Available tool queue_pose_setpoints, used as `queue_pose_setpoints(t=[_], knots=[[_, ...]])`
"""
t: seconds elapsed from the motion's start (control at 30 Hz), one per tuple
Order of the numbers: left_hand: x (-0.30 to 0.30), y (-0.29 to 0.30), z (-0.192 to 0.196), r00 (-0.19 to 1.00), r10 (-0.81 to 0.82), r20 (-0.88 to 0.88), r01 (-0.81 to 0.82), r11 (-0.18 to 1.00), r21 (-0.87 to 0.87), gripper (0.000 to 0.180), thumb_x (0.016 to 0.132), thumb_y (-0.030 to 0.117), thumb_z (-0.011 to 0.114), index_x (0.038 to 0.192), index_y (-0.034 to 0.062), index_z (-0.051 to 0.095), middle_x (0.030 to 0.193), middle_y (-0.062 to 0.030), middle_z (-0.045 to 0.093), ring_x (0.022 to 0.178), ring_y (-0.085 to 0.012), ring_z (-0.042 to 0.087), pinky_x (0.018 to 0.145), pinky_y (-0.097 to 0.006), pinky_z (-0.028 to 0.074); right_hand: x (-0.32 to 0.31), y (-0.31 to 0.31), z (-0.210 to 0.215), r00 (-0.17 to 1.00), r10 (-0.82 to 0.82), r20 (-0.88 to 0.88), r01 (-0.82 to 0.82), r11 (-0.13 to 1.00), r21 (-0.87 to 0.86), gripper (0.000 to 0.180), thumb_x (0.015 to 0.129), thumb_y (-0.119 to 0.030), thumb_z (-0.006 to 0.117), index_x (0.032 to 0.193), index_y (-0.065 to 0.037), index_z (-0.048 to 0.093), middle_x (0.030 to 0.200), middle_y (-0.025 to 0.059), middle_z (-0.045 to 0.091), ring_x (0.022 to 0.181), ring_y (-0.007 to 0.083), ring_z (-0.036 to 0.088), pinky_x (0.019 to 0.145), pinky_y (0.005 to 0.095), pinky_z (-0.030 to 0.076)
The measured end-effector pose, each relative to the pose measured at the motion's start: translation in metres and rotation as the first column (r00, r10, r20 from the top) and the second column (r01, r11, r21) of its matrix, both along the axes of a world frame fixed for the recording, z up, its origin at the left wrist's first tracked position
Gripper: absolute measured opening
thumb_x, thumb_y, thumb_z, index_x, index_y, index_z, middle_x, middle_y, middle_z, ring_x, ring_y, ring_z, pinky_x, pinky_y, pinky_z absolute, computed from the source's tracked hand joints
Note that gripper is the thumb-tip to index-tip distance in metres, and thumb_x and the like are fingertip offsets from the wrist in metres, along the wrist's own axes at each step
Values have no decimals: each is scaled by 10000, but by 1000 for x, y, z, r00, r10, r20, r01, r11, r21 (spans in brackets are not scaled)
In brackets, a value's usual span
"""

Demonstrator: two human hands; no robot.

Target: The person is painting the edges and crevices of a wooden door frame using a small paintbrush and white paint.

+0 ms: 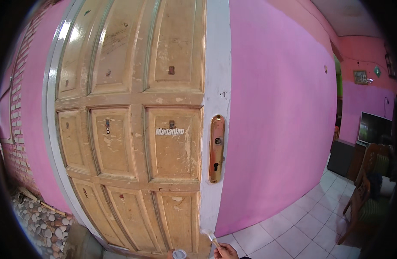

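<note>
A worn, panelled wooden door (133,129) fills the middle, with a white-painted edge strip (215,64) and a brass lock plate (216,148) without a handle. At the bottom edge my right hand (227,251) holds a small paintbrush (211,236), its pale bristles up against the lower part of the white strip. Just left of it, only a sliver of my left hand (169,254) shows, beside a small round white cup (179,254); the grip on the cup is hidden by the frame edge.
A pink wall (284,121) runs to the right over white floor tiles (293,228). Wooden chairs (366,194) and a dark screen on a cabinet (374,128) stand at far right. A brick wall and pebbled ground (39,220) lie to the left.
</note>
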State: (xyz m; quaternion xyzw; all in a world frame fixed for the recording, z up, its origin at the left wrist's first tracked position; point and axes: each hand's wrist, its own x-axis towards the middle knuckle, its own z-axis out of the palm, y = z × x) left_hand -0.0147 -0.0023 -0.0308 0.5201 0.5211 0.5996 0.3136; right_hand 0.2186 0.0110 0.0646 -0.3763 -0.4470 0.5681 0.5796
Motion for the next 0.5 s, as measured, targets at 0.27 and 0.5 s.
queue_pose_setpoints(t=[0.27, 0.5], knots=[[9, -16, -4, 984, -117, 132, 114, 993, 27, 683, 820, 70, 761, 1403, 6, 412, 1126, -116, 655, 1016, -193, 645, 882, -333, 527, 9, -24, 27, 996, -45, 76, 40, 997, 68, 246, 1031, -170, 552, 1173, 7, 647, 867, 34, 636, 737, 115, 571, 678, 262, 475], [22, 12, 24, 991, -75, -109, 76, 997, 7, 683, 749, 232, 893, 1228, -52, 496, 1046, -164, 640, 989, -216, 645, 876, -353, 527, 23, -14, 38, 999, -52, 14, 50, 994, 97, 170, 1009, -65, 540, 1143, 33, 577, 913, 190, 682, 729, 222, 660, 621, 338, 529]])
